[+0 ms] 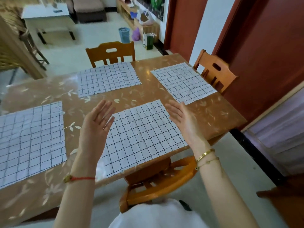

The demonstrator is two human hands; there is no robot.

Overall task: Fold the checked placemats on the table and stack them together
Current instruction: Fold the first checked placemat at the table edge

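Several white placemats with dark checks lie flat and unfolded on the brown table [148, 94]. The nearest placemat [141, 135] lies in front of me, with one near corner past the table's edge. Another placemat [31, 140] lies at the left, a third placemat [107, 79] at the far middle, and one more placemat [183, 83] at the far right. My left hand [95, 124] hovers over the nearest mat's left edge, palm facing right, fingers apart. My right hand [182, 119] hovers over its right edge, palm facing left, empty.
A wooden chair [158, 186] is tucked under the table just below my hands. Two more wooden chairs stand at the far side [111, 51] and the right end [215, 69]. A red-brown door [269, 51] is at the right. A blue bin [124, 35] stands on the floor beyond.
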